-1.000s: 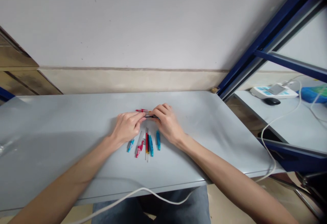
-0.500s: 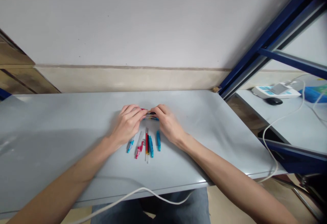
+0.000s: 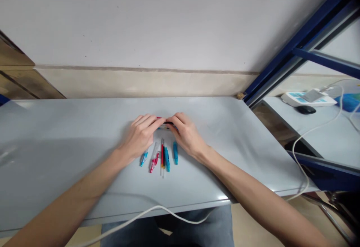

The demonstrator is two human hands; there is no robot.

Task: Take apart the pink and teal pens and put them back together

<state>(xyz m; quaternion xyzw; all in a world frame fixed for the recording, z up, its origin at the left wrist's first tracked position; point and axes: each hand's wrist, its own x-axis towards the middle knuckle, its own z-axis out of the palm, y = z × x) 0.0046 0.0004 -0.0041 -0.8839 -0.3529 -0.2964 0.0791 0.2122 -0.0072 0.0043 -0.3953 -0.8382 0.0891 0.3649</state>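
Observation:
My left hand (image 3: 141, 134) and my right hand (image 3: 188, 133) meet fingertip to fingertip over the desk. Both are closed in a pinch on a slim dark pen refill (image 3: 169, 123), mostly covered by fingers. Just behind and under the fingertips, bits of pink and blue pen parts show, largely hidden. Nearer me lie a clear barrel with a pink end (image 3: 154, 163), a red refill (image 3: 162, 155), a black refill (image 3: 164, 157) and two blue barrel pieces, one beside the refills (image 3: 167, 159) and another (image 3: 175, 153) near my right wrist. A clear-and-blue pen piece (image 3: 143, 158) lies by my left wrist.
The grey desk (image 3: 70, 127) runs along the wall. A white cable (image 3: 157, 207) loops across its front edge. To the right, beyond a blue metal frame (image 3: 281, 51), a second surface holds a black mouse (image 3: 306, 109) and a white device with blue keys (image 3: 309, 98).
The fingertips of both hands have drawn slightly closer together around the dark refill. The loose pen parts keep their places; the view has shifted a little.

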